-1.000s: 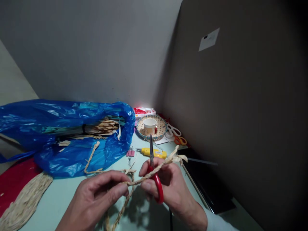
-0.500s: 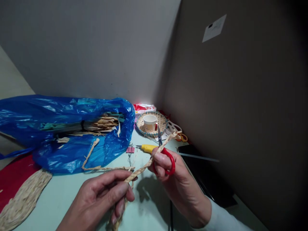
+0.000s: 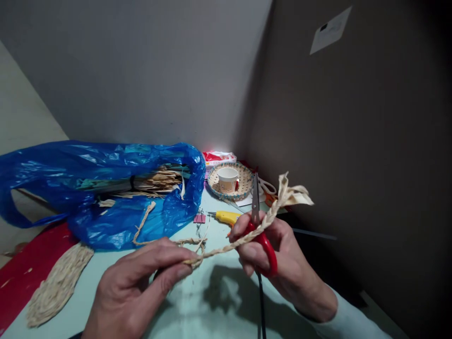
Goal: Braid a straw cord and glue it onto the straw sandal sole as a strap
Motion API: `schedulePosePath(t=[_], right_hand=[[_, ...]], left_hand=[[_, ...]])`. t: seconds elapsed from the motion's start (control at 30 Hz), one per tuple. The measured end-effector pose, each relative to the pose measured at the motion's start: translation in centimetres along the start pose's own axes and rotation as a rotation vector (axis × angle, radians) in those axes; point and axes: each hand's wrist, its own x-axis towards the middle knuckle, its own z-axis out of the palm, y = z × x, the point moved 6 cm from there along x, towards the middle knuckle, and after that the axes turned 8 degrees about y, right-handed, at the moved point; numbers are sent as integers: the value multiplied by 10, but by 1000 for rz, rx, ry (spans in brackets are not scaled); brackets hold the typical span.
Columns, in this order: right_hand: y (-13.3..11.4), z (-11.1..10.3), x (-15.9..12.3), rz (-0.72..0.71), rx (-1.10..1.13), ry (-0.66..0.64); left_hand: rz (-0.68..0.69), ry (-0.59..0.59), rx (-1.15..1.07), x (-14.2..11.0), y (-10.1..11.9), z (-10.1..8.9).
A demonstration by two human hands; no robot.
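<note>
My left hand (image 3: 141, 282) pinches a pale braided straw cord (image 3: 266, 220) between thumb and fingers, low in the middle of the view. From there the braid slants up to the right, across the front of my right hand (image 3: 278, 254), and ends in a frayed, splayed tip. Red-handled scissors (image 3: 270, 256) are gripped in my right hand, their dark blades pointing upward and looking closed. Behind the left fingers, a thinner twisted length of cord (image 3: 144, 221) lies over the table and the blue plastic bag.
The blue plastic bag (image 3: 102, 160) holds dried straw strips (image 3: 160, 181). A coiled straw piece (image 3: 61, 287) rests on red material at left. Further back are a yellow glue gun (image 3: 226, 216), a pink binder clip (image 3: 199, 218), and a paper cup (image 3: 228, 180) in a woven tray (image 3: 247, 181).
My right hand and the scissors have shifted right, and the braid's frayed end now sticks out further past them. The left hand grips the braid in a tighter pinch. The view has turned slightly.
</note>
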Motion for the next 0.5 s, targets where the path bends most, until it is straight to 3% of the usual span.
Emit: schedulePosePath(t=[0.07, 0.13, 0.3, 0.5], right_hand=[[-2, -2, 2, -29, -133, 3], [-5, -1, 5, -76, -340, -33], [-16, 12, 1, -284, -748, -248], [-22, 19, -8, -392, -839, -459]], left_hand=[[273, -77, -1, 0, 15, -2], [401, -139, -13, 0, 22, -4], [452, -154, 1, 3, 29, -10], [439, -142, -9, 9, 29, -15]])
